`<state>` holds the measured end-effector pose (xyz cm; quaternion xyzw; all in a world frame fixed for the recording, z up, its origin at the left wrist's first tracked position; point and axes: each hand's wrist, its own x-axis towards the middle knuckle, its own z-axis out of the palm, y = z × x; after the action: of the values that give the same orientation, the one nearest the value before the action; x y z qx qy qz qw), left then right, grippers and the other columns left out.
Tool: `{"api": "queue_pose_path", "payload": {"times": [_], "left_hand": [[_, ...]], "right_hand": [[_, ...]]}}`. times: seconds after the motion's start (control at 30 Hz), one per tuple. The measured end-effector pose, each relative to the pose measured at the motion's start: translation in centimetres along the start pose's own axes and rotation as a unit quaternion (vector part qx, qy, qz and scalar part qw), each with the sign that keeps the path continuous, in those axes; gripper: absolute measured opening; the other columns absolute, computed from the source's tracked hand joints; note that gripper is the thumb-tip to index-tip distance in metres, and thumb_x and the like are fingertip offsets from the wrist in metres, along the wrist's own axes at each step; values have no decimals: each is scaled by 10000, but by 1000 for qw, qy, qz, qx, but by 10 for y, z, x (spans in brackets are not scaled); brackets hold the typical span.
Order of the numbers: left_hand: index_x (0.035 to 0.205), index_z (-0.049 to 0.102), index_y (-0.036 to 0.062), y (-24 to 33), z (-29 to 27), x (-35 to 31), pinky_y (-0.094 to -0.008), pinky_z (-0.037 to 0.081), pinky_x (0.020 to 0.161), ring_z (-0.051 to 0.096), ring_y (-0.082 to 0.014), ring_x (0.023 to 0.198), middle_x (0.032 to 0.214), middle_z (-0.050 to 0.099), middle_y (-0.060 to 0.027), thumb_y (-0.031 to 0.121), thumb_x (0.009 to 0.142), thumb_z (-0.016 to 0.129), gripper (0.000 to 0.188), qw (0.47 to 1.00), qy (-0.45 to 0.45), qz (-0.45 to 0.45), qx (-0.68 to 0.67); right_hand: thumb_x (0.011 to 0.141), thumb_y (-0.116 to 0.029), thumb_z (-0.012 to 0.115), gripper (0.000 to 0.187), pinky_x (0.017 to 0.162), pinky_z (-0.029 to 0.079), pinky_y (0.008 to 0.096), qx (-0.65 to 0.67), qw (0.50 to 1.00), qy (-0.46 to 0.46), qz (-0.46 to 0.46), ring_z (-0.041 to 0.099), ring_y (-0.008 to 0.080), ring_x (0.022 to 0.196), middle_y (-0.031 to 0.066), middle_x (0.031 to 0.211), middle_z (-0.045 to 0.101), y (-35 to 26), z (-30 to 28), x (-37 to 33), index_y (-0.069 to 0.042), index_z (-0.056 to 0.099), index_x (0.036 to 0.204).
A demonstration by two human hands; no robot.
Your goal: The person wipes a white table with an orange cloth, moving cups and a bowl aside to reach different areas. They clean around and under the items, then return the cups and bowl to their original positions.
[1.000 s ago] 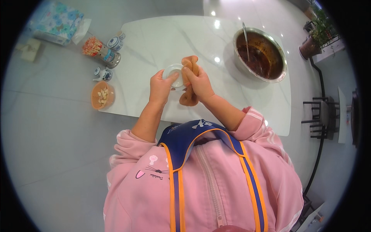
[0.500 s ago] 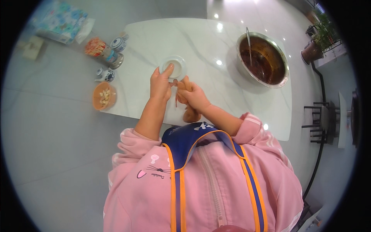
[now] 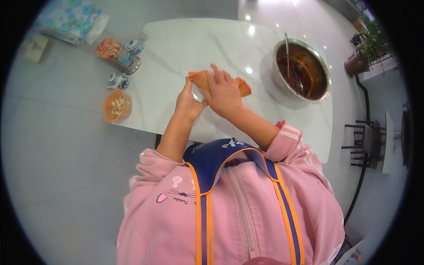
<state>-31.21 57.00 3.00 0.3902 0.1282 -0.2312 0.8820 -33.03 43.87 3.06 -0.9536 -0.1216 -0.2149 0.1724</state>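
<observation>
Head | white dish (image 3: pixel 197 93), half-covered | orange cloth (image 3: pixel 200 79), curled | left fingers (image 3: pixel 187 85) hold dish | right fingers (image 3: pixel 219 77) over cloth, grip unclear

So the left-hand grip (image 3: pixel 189 105) is on a little white dish (image 3: pixel 197 93), and the right-hand grip (image 3: pixel 224 93) lies over an orange cloth (image 3: pixel 244 87) covering part of it, all above a white marbled worktop (image 3: pixel 181 42). Big metal bowl (image 3: pixel 286 87) of dark red sauce (image 3: pixel 302 77) off to the right, long handle (image 3: pixel 287 46) poking out. Orange tub (image 3: pixel 108 108) of pale chunks (image 3: pixel 118 106) by the left edge.
</observation>
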Motion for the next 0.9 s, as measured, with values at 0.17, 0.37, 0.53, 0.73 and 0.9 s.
{"api": "queue_pose_path", "payload": {"times": [0.17, 0.37, 0.53, 0.73, 0.9], "left_hand": [[1288, 478, 103, -1, 2, -5, -486, 396, 969, 427, -226, 1243, 1332, 454, -59, 446, 1004, 382, 455, 997, 64, -20, -29], [1236, 520, 89, -8, -6, 2, -480, 406, 989, 448, -244, 1236, 1302, 487, -90, 421, 1009, 380, 425, 996, -12, 79, 27], [1234, 475, 28, 0, -12, 8, -395, 437, 989, 526, -271, 1150, 1312, 511, -188, 351, 1015, 392, 399, 999, -39, 16, -6], [1247, 430, -21, 1, -25, 6, -456, 464, 952, 531, -316, 1149, 1299, 501, -201, 400, 1015, 365, 485, 998, 7, -21, -57], [1296, 374, -26, 7, -25, 7, -549, 478, 909, 529, -331, 1150, 1301, 472, -170, 423, 1009, 359, 533, 998, 39, -40, -9]], "right_hand": [[790, -212, 622, 571, 837, 416, 433, 52, 998, -3, -36, 462, 324, 1128, 170, 1321, 429, 2, 18, -16, 55, 447, 1264], [788, -178, 609, 414, 786, 420, 439, 119, 989, 43, -73, 497, 321, 1079, 139, 1173, 508, -7, 18, -20, 38, 548, 1136], [777, -144, 609, 297, 781, 442, 443, 187, 979, -18, -82, 518, 288, 1061, 44, 1181, 528, -2, 17, -23, -98, 622, 1070], [755, -122, 616, 157, 736, 458, 406, 226, 957, -84, -165, 557, 214, 968, -59, 1046, 605, 24, 11, -16, -182, 689, 880], [674, -41, 623, 164, 707, 487, 359, 124, 980, -49, -145, 589, 226, 889, -17, 946, 646, 55, -15, -5, -126, 701, 790]]}}
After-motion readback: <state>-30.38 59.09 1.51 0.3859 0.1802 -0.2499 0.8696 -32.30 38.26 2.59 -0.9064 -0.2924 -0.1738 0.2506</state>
